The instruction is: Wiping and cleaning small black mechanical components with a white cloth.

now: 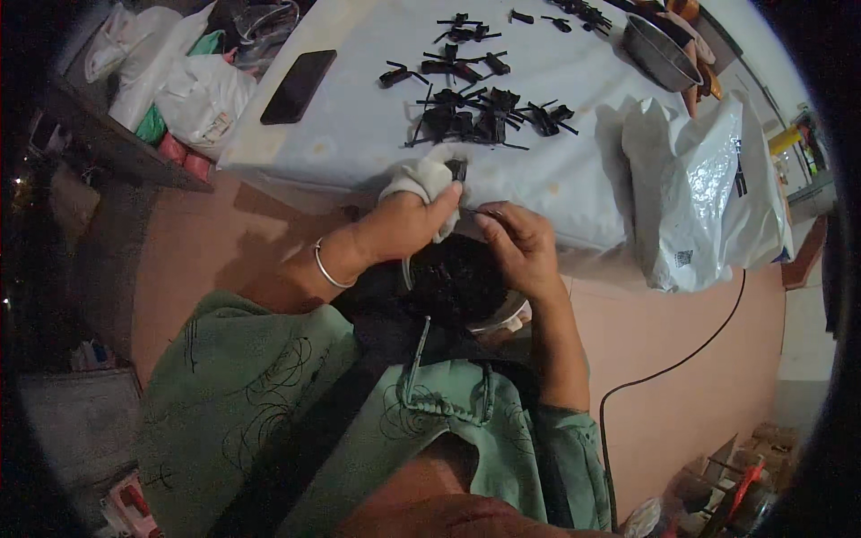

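Observation:
My left hand (pixel 395 224) is closed round a crumpled white cloth (pixel 414 181) at the table's near edge. A small black part (pixel 457 169) sticks up from the cloth, by the thumb. Close beside it on the right, my right hand (pixel 522 244) pinches a thin dark strip (pixel 475 212) between thumb and finger; its far end meets the cloth, and its kind cannot be made out. Below both hands, a round container (pixel 499 321) at my lap holds a dark mass of pieces. Just beyond the cloth lies a pile of black plastic parts (pixel 475 117) with thin prongs.
The white-covered table (pixel 359 134) carries a black phone (pixel 300 87) at left, more black parts farther back and a metal bowl (pixel 662 54) at far right. A white plastic bag (pixel 686 193) stands at the right edge. Stuffed bags (pixel 202 94) sit left; a black cable (pixel 668 368) crosses the floor.

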Available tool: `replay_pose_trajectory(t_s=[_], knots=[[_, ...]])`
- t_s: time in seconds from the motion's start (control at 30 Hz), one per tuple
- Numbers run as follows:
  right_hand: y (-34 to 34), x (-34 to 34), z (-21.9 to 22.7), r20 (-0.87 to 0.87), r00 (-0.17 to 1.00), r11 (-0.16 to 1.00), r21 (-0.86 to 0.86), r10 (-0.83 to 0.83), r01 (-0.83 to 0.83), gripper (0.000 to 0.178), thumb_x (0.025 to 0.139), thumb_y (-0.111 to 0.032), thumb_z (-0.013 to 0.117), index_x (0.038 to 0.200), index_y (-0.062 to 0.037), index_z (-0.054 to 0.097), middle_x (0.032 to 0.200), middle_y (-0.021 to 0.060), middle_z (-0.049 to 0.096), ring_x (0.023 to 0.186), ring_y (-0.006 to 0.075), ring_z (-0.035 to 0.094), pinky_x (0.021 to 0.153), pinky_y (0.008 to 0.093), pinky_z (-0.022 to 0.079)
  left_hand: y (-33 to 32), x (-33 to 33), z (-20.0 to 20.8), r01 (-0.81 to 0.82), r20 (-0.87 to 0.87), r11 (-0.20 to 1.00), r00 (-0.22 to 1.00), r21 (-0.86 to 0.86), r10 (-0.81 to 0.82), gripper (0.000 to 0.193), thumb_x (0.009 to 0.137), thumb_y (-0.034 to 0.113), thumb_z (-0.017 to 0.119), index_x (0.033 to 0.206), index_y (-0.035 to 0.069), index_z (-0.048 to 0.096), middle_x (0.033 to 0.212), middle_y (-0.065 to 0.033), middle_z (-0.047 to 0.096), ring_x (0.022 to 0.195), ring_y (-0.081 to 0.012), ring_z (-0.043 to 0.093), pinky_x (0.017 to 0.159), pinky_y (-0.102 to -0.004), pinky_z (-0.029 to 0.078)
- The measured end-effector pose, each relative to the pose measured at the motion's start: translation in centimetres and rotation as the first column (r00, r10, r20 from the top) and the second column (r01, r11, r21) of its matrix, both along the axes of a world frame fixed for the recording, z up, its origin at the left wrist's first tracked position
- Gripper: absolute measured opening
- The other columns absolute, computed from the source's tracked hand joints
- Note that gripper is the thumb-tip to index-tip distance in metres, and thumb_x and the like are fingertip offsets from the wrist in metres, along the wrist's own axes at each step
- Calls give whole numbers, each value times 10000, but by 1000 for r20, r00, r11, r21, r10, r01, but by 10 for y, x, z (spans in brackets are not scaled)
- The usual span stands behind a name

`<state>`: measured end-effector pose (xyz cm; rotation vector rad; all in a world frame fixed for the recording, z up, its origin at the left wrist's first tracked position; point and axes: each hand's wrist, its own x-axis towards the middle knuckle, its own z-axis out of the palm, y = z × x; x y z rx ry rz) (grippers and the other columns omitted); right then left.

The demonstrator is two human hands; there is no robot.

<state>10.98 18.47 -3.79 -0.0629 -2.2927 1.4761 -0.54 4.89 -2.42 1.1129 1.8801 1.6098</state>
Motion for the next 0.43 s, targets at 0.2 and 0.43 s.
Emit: replay_pose_trajectory(t_s=[0.2, 0.43], knots=[[-3, -5, -7, 62, 997, 965, -257, -36, 50, 119, 825, -111, 563, 789, 0, 543, 691, -14, 533, 653, 63, 475, 597, 214, 402, -1, 8, -4, 248, -246, 968, 937, -36, -249, 265, 833, 127, 446, 1074, 19, 430, 677, -32, 481, 569, -99, 477, 501, -260, 404], [2, -6, -12, 73, 997, 997, -71, -16, 21, 209, 856, -207, 518, 787, -11, 542, 638, 35, 543, 554, 189, 456, 543, 270, 391, 3, 14, 16, 128, 158, 981, 982, -147, -105, 301, 806, 162, 479, 1061, 6, 438, 733, -72, 516, 693, -171, 499, 650, -309, 423]])
